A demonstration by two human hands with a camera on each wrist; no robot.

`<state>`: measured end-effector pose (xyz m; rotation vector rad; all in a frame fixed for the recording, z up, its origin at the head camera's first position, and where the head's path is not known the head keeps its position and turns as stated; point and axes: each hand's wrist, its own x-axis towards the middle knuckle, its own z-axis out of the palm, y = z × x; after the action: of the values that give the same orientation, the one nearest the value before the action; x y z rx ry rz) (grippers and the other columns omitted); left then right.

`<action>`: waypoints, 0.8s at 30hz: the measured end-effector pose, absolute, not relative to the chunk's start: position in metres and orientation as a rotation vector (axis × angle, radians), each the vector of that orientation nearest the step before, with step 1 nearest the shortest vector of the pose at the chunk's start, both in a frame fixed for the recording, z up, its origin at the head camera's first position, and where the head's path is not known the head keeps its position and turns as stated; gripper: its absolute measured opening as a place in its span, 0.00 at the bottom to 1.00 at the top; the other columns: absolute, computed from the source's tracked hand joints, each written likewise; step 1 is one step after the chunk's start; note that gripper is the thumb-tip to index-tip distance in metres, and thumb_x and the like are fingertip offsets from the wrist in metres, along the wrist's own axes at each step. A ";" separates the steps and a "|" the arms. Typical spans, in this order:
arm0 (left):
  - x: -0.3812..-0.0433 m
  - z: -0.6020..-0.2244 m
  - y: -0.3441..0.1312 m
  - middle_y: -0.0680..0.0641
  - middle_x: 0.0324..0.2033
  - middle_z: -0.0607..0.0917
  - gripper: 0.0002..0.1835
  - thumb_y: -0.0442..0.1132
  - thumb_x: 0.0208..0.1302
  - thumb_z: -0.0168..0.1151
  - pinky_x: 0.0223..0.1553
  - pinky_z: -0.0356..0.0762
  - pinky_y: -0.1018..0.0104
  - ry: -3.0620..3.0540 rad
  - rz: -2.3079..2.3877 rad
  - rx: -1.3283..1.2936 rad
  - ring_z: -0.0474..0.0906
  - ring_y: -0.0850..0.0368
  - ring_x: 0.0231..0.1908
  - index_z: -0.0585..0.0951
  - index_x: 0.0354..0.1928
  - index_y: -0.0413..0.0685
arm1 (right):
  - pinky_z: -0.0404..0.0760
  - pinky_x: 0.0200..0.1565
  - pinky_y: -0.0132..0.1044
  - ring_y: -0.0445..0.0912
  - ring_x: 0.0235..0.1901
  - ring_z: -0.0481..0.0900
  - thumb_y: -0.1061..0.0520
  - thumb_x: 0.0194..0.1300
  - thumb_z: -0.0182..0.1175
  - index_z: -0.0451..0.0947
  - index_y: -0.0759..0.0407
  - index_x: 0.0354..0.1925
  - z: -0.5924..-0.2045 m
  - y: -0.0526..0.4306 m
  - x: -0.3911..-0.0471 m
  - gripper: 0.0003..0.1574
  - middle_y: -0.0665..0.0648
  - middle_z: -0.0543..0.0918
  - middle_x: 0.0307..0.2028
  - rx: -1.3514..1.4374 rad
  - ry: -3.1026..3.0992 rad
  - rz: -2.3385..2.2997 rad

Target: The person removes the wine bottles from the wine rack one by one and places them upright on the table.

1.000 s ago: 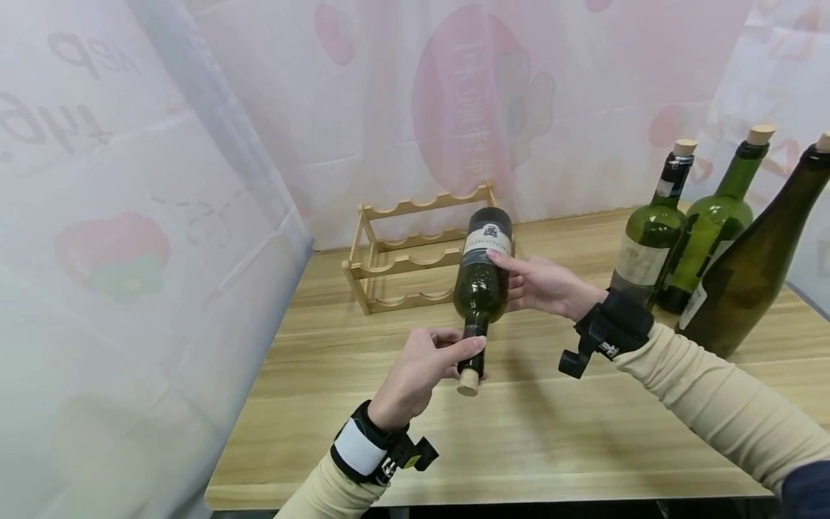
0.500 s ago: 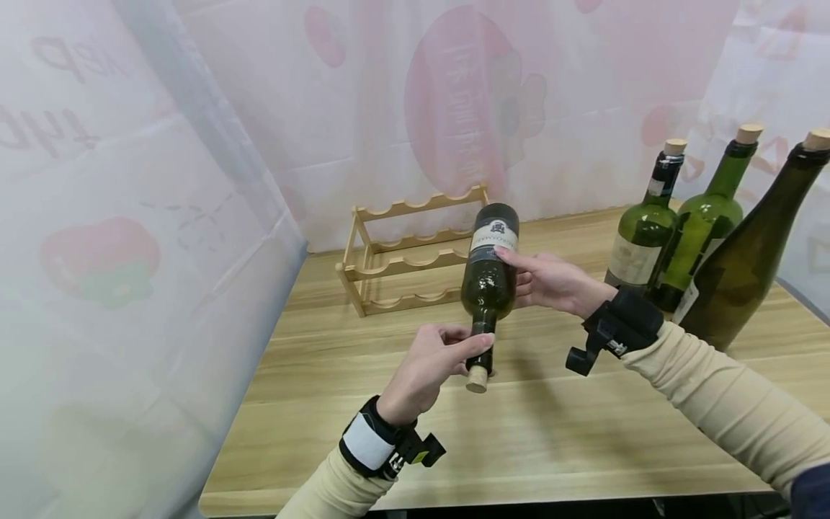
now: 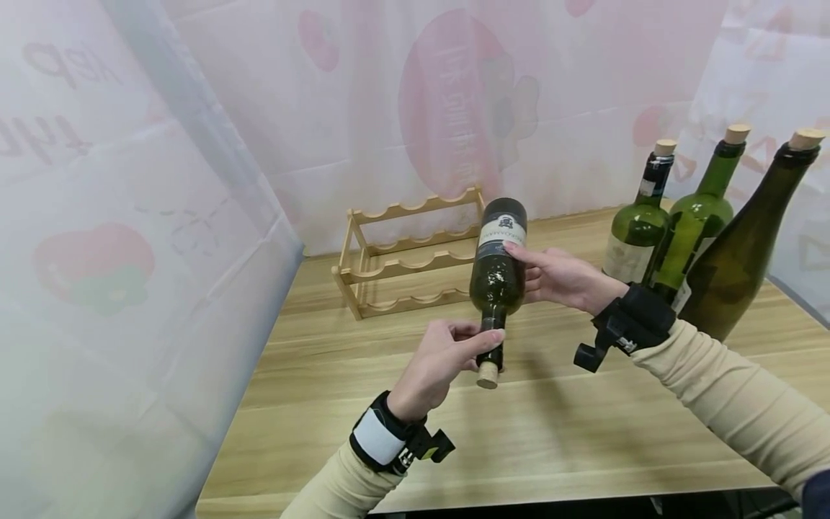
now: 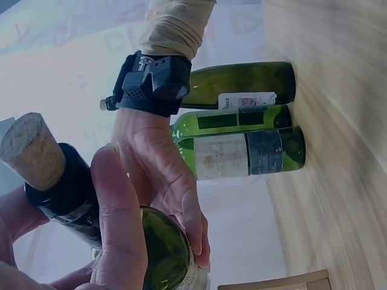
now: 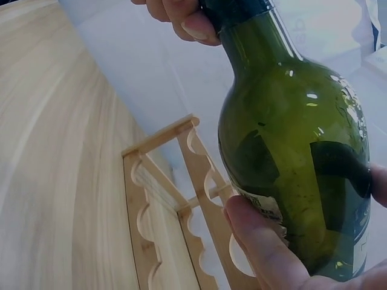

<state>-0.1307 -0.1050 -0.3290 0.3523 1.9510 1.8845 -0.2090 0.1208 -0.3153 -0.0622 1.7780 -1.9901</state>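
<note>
A dark green wine bottle (image 3: pixel 496 277) is held tilted above the table, its corked neck toward me and its base toward the wooden wine rack (image 3: pixel 405 268). My left hand (image 3: pixel 444 359) pinches the neck just behind the cork (image 4: pixel 33 151), thumb on top. With my right hand (image 3: pixel 558 277) I grip the bottle's body near the label, thumb over it and fingers underneath. In the right wrist view the bottle's green shoulder (image 5: pixel 290 133) fills much of the picture, with the rack behind it. The bottle hides the rack's right end in the head view.
Three corked bottles stand at the right beside my right forearm: a labelled green one (image 3: pixel 635 234), a lighter green one (image 3: pixel 703 209) and a tall brown-green one (image 3: pixel 739 252). The wooden table (image 3: pixel 311 432) meets a printed curtain (image 3: pixel 350 130) at the back and left.
Both hands and the bottle have shifted slightly right in the head view, as the rack and standing bottles drift left. The grip on the bottle stays the same.
</note>
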 end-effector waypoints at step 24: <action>-0.134 -0.333 -0.084 0.51 0.26 0.82 0.15 0.38 0.59 0.66 0.28 0.80 0.69 1.908 1.884 0.381 0.80 0.61 0.25 0.82 0.41 0.30 | 0.81 0.54 0.43 0.45 0.46 0.81 0.39 0.72 0.48 0.48 0.74 0.70 -0.316 0.141 -0.206 0.48 0.64 0.68 0.55 -0.068 1.850 -1.961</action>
<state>-0.1344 -0.0841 -0.3330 0.3805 1.9083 1.8835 -0.2060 0.1409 -0.3156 -0.0678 1.8496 -1.9613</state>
